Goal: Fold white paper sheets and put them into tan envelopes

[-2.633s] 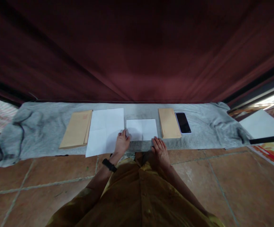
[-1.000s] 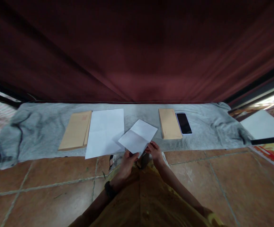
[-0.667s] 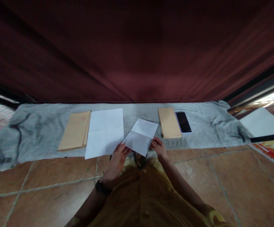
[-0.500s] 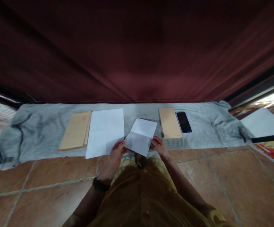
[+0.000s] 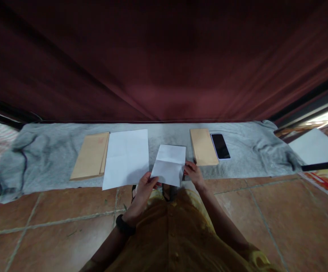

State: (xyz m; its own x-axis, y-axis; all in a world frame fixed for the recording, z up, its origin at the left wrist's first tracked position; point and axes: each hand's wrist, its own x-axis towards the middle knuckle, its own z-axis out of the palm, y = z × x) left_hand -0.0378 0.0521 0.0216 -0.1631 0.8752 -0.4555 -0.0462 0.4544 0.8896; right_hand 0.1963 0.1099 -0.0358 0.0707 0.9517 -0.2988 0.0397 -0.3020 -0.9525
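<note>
A folded white sheet of paper [image 5: 169, 164] with a crease across it is held between my two hands, above the front edge of the grey cloth. My left hand [image 5: 145, 189] pinches its lower left corner, thumb on top. At the right edge, my right hand [image 5: 194, 174] grips the sheet with bent fingers, some of them partly hidden behind it. Left of it lies a larger white paper stack [image 5: 127, 156], flat on the cloth. Brown envelopes [image 5: 90, 156] lie farther left, slightly fanned. Another pile of brown envelopes [image 5: 203, 146] sits just beyond my right hand.
A phone [image 5: 220, 146] with a dark screen lies beside the right envelopes. The grey cloth [image 5: 251, 151] covers a long, narrow surface, with a dark red curtain [image 5: 164, 75] hanging behind it. Tiled floor [image 5: 67, 223] shows in front. A black bar [image 5: 322, 165] juts in at the right.
The folded paper has turned to lie straighter and come slightly nearer to me. My left hand has shifted right and down, its thumb now over the corner. My right hand has moved slightly right.
</note>
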